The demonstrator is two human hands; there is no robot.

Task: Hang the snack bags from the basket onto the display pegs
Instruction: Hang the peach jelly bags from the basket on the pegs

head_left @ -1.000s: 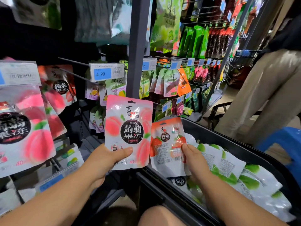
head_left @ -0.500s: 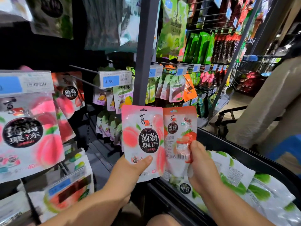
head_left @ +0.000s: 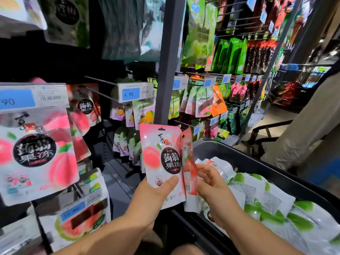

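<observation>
Our 2 hands, both clamped, beside the basket (head_left: 257, 166).
Left hand (head_left: 156, 196) grips the peach bag (head_left: 161, 162); right hand (head_left: 211, 186) pinches the strawberry bag (head_left: 189, 168).

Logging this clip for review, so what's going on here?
A person is restocking a snack display. The left hand holds a peach jelly bag upright, thumb on its front. The right hand pinches a strawberry bag edge-on beside it. Neither bag is hung yet. Matching peach bags hang at the left, and green-and-white bags lie in the black basket.
</observation>
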